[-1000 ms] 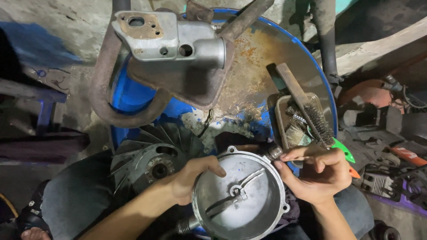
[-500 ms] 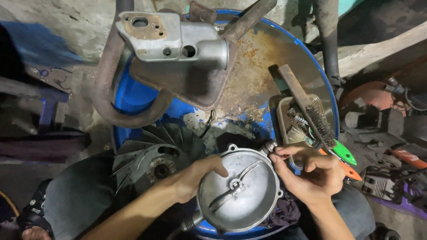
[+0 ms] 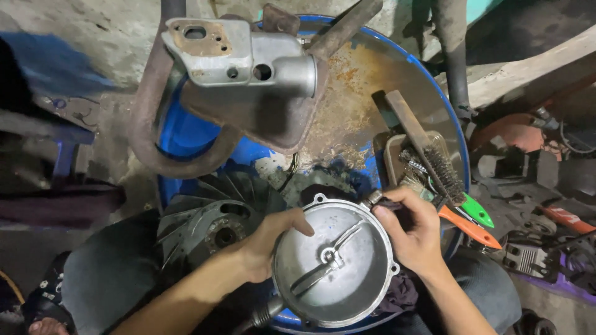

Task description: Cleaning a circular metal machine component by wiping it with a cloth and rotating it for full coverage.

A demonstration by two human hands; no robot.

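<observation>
My left hand (image 3: 264, 245) grips the left rim of a round grey metal engine cover (image 3: 335, 263), whose hollow inside with a centre bar faces up. My right hand (image 3: 413, 232) holds the cover's upper right rim, fingers pinched on a small metal fitting with a dark rag (image 3: 388, 205). Just left of the cover lies a dark finned flywheel fan (image 3: 214, 217). All of this rests over a rusty blue drum top (image 3: 347, 118).
A grey cast metal housing (image 3: 245, 59) on a rusty curved frame (image 3: 155, 136) stands at the drum's back. A wire brush (image 3: 434, 161) lies in a small tray (image 3: 397, 158) at the right, beside green and orange handled tools (image 3: 472, 220). Engine parts litter the floor at the right (image 3: 546, 248).
The cover has turned and shifted slightly in my hands. My right hand moved from its right side up to the upper rim, where it pinches the fitting.
</observation>
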